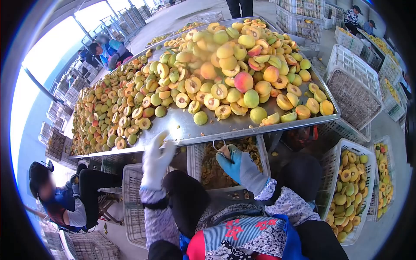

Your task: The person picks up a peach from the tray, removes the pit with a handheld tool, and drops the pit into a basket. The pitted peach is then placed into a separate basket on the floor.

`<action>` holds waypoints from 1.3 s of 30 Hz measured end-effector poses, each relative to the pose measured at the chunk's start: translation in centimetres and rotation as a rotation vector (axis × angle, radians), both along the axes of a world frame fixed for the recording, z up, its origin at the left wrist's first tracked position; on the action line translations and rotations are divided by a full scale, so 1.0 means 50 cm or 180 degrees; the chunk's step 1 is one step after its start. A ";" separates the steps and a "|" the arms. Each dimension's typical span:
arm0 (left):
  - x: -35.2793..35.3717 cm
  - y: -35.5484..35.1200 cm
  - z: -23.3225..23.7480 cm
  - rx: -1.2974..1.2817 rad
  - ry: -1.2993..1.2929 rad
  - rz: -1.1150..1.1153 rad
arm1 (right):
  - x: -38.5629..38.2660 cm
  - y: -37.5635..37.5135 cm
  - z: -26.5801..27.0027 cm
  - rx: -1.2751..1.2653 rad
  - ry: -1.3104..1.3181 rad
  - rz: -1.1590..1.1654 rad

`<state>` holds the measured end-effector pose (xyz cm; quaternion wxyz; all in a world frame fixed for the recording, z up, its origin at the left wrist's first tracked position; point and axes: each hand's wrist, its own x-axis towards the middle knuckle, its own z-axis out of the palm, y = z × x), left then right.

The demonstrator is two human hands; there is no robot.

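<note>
My left hand, in a white glove, is raised at the near edge of the metal table with its fingers apart and nothing in them. A blue-and-grey glove covers my right hand, which is closed around a pitting tool with a thin metal ring and a short, wood-coloured handle. Beyond both hands, whole and halved peaches are heaped on the table; several cut halves show pits or hollows. Under my right hand stands a crate of brownish scraps, perhaps pits.
Crates of peach halves stand at my right, beside a stacked crate. Another crate is by my left leg. A seated person is at the left; another person works across the table.
</note>
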<state>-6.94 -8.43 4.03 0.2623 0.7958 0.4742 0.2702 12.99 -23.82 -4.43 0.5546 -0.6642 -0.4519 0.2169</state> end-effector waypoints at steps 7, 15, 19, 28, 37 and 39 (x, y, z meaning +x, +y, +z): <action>0.255 0.126 -0.095 0.0724 0.1343 -0.1093 | 0.015 0.001 -0.027 -0.0093 -0.0074 -0.0166; 0.198 0.084 -0.047 -0.1138 -0.0891 -0.0902 | 0.011 0.002 0.000 0.0531 -0.0186 -0.0088; 0.163 -0.029 -0.032 -0.2118 -0.2170 -0.0874 | -0.008 0.005 -0.001 0.0148 -0.0419 -0.0031; 0.175 -0.127 -0.049 -0.1935 -0.2819 -0.0696 | -0.028 -0.012 0.030 -0.0183 -0.0588 0.0227; 0.159 -0.139 -0.053 -0.1579 -0.2518 -0.0789 | -0.054 -0.016 -0.013 -0.0057 0.0278 0.0715; 0.155 -0.132 -0.050 -0.1760 -0.2338 -0.0773 | -0.049 -0.022 0.012 -0.0326 0.0773 0.0997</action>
